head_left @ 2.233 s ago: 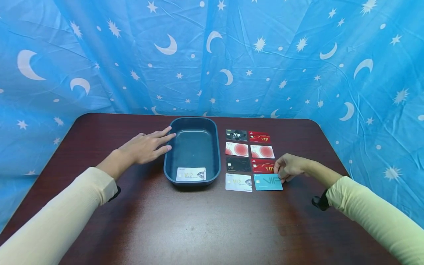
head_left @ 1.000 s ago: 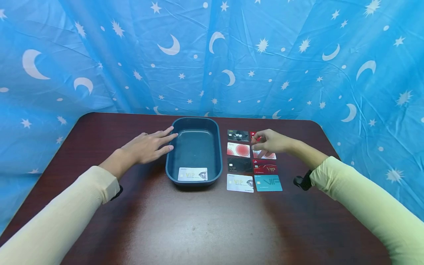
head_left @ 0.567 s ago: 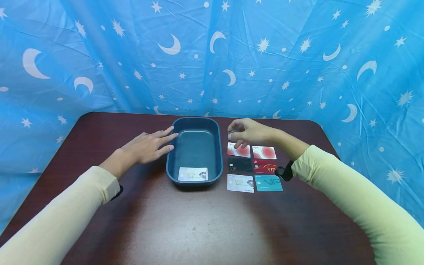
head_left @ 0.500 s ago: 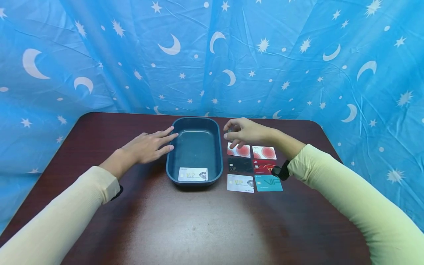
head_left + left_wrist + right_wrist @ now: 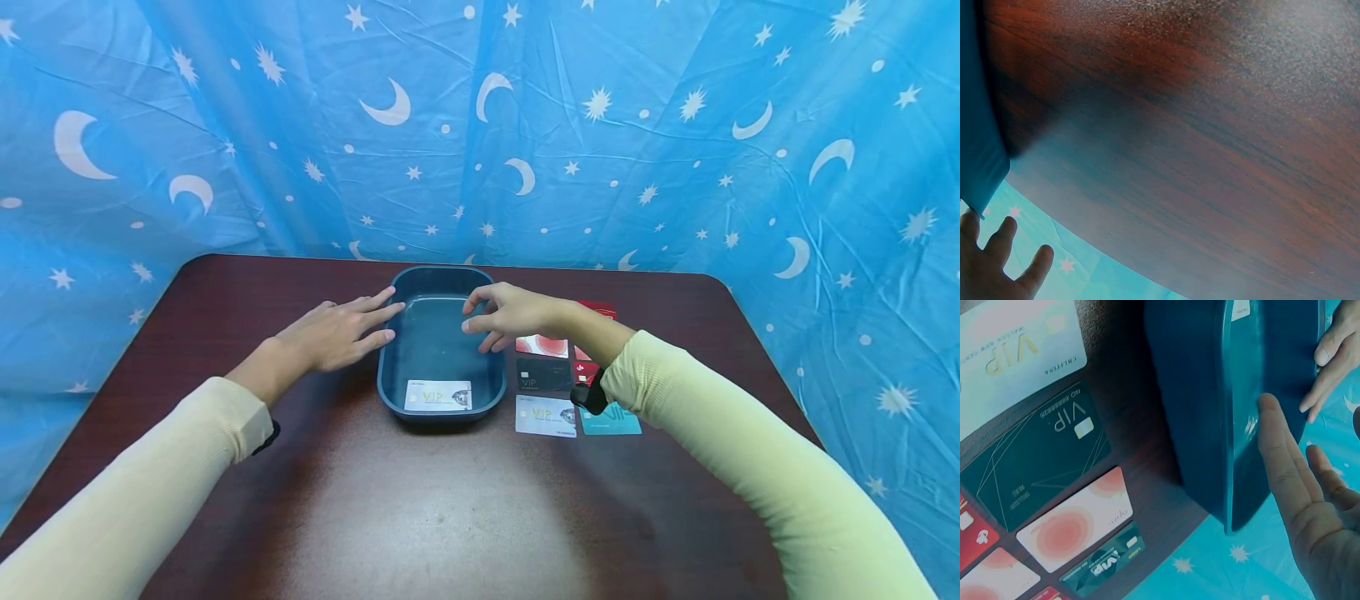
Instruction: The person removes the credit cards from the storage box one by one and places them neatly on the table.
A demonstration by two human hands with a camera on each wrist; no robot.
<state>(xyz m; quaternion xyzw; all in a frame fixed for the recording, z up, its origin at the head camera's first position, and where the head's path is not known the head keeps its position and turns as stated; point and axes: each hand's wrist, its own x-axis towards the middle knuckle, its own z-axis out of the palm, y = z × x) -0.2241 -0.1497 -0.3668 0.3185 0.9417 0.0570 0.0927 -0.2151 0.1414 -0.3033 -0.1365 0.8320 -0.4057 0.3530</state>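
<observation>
A dark blue tray (image 5: 441,280) stands mid-table with a white VIP card (image 5: 438,396) lying flat at its near end. My left hand (image 5: 337,332) lies flat on the table, its straight fingers touching the tray's left rim. My right hand (image 5: 501,315) hovers over the tray's right rim, fingers spread and loosely extended; no card shows in it. In the right wrist view the right hand (image 5: 1310,512) is an open palm beside the tray (image 5: 1210,412). The black Vip card (image 5: 1100,565) lies on the table.
Cards lie in two columns right of the tray: a red-circle card (image 5: 542,346), a black card (image 5: 543,374), a white card (image 5: 545,415), a teal card (image 5: 615,422) and a red card (image 5: 598,310). My right forearm covers part of them. A blue star-print curtain (image 5: 480,125) surrounds the table.
My right hand left the teal card at the near right, rose to the far cards, then swept left over the tray's right rim. The left hand and tray stayed put.
</observation>
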